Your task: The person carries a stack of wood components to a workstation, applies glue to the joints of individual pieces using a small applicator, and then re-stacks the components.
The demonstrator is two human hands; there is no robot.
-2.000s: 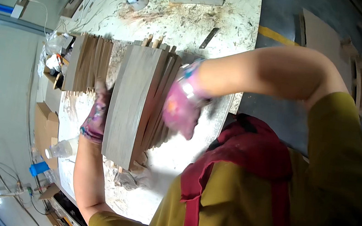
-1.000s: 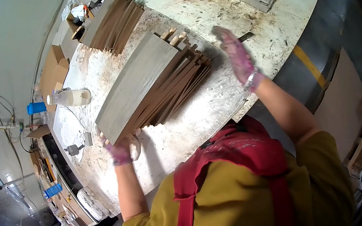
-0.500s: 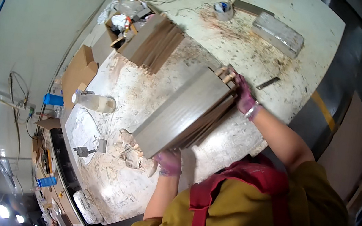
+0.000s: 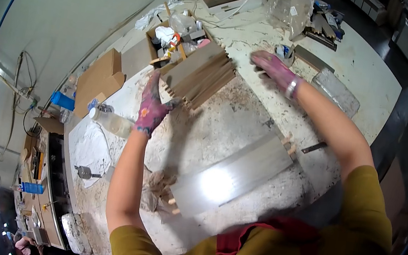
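A grey-brown wooden board [image 4: 239,171] with pale dowel pegs at both short ends lies on the worktable near me, a bright lamp reflection on its face. Farther off, a stack of similar boards [image 4: 202,75] with pegged ends stands on the table. My left hand [image 4: 153,107], in a pink-purple glove, reaches to the near left end of that stack, thumb spread from the fingers. Beyond the stack's far right end my right hand [image 4: 277,72], gloved alike, is stretched out over the table, apart from the boards. Neither hand holds anything.
A cardboard box of odds and ends [image 4: 175,37] stands behind the stack. To the left are a plastic bottle [image 4: 113,122], folded cardboard [image 4: 100,81] and a small metal tool [image 4: 85,172]. A wrapped block [image 4: 337,91] and a dark metal strip [image 4: 314,147] lie to the right.
Both hands have let go of the bundle of boards they held, which now rests on the table near me. They have moved away from me toward the far stack, and the view has shifted.
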